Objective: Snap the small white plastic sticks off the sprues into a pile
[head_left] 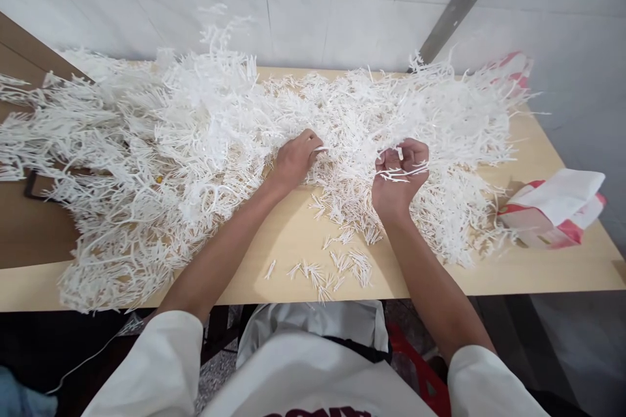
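Toward the middle of the table, my left hand (pixel 296 159) is closed in a pinch, with a small white plastic piece (pixel 320 148) showing at its fingertips. My right hand (pixel 398 182), palm turned up, has its fingers curled round a thin branched white plastic sprig (pixel 398 174). Both hands are over a loose heap of small white branching plastic pieces (pixel 352 124). On the left lies a taller tangled mass of longer white branched strands (pixel 190 137). Several short loose bits (pixel 355 264) are scattered near the table's front edge.
A brown cardboard box (pixel 34 221) stands at the left, partly under the strands. At the right is a red and white paper packet (pixel 552 208). The wooden table (pixel 523 267) backs onto a tiled wall (pixel 313 19), with a grey metal post (pixel 462 6) behind the heap.
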